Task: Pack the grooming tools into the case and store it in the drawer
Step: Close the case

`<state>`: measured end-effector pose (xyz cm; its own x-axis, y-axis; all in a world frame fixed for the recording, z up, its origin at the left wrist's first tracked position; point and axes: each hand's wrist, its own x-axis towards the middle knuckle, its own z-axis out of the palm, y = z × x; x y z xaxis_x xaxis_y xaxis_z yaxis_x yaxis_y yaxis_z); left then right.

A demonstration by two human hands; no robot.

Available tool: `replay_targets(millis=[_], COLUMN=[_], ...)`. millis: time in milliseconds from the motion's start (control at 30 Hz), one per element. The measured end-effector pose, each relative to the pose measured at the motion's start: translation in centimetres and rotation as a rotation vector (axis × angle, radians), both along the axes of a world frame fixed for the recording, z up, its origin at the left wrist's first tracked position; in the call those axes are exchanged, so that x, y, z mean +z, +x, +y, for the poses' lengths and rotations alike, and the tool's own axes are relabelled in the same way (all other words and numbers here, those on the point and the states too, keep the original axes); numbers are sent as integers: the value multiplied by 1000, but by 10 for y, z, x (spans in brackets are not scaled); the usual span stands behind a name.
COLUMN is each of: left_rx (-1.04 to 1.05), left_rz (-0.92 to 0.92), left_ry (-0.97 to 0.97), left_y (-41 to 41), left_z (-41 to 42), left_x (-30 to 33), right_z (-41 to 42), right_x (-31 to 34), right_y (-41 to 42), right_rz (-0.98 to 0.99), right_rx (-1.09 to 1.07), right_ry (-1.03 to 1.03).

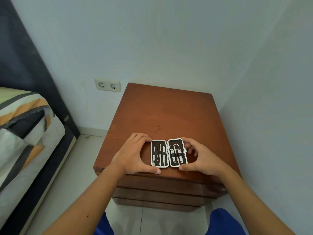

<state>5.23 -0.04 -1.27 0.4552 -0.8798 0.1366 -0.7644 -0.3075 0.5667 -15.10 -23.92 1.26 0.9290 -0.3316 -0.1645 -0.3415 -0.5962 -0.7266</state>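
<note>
The nightstand [169, 112] stood in the corner, its drawers [162, 192] shut below the top. A bed [25, 133] lay to my left, a socket [107, 85] on the wall behind. The case [169, 152] lay open and flat near the front edge of the top. My left hand [133, 155] cupped its left half, fingers at the far corner, thumb at the near one. My right hand [199, 158] gripped the right half likewise. Three slim tools [158, 153] sat strapped in the left half; scissors [174, 147] and clippers [180, 156] in the right.
</note>
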Motion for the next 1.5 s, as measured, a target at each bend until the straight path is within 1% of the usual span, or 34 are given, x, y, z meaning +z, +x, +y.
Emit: replay_targets(millis=[100,167,233,367,567,667,800,900,967,1200,1333,1500], left_rx=[2,2,1,-7,-29,-32,-43,-50,-49,-55,-55,-12], left_rz=[-5,-2,-4,-4,3,-11,-29,-52,-52,-67,-75,-50], left_ry=[0,2,5,11,21,17,-7,-14,-16,-8,5,-24], left_y=[0,1,0,0,-1,0,0,0,0,0,2,2], left_z=[0,0,0,1,3,4,4,4,4,5,4,2], left_x=[0,-1,0,0,2,1,-1,-2,-3,-4,-5,-7], right_z=[-1,-8,-17,-30,-22,-17,-9,7,17,28,24,21], right_x=[6,15,23,40,66,70,67,56,46,3,-2,-7], right_y=[5,9,13,33,74,77,59,40,31,13,12,12], right_rz=[-20,20,69,131,137,114,29,-116,-185,-133,-98,-131], right_rx=[-9,-44,-68,-22,166,185,150,89,60,75,57,83], right_ry=[141,165,147,77,-204,-270,-258,-187,-196,-359,-321,-271])
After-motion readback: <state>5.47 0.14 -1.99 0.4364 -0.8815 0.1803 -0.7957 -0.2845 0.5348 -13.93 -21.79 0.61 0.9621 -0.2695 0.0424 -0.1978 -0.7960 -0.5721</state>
